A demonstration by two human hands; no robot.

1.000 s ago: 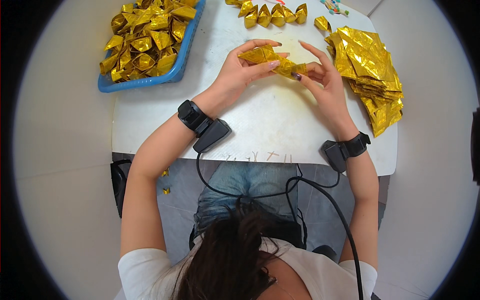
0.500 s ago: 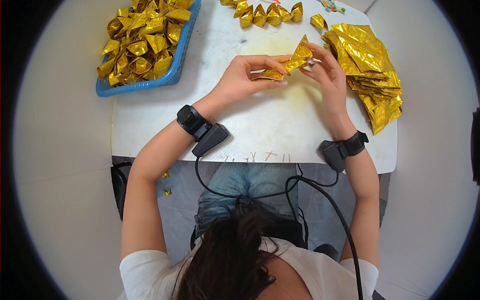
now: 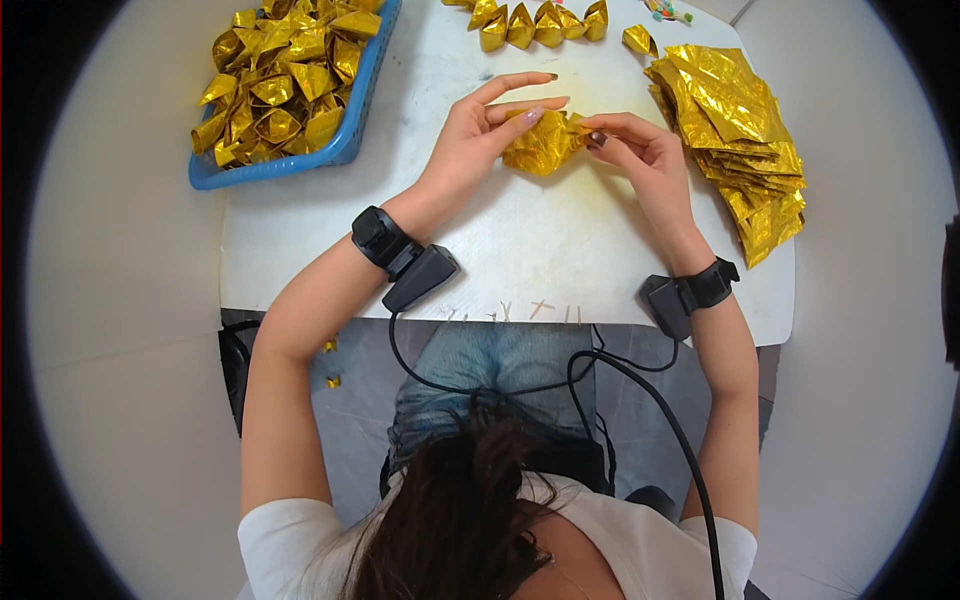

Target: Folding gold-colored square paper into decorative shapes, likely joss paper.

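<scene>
A gold foil paper piece (image 3: 541,146), partly folded, is held just above the white table (image 3: 520,260) between both hands. My left hand (image 3: 478,135) grips its left side with thumb and fingers, two fingers stretched out above it. My right hand (image 3: 640,155) pinches its right end with the fingertips. Black wrist devices with cables sit on both forearms.
A blue tray (image 3: 345,150) full of folded gold pieces stands at the far left of the table. A stack of flat gold foil sheets (image 3: 745,145) lies at the right. A row of folded gold pieces (image 3: 535,22) lines the far edge. Small gold scraps (image 3: 330,380) lie on the floor.
The gold piece stood tilted up between the hands half a second ago; now it is turned down flatter and bunched between both hands, slightly lower over the table.
</scene>
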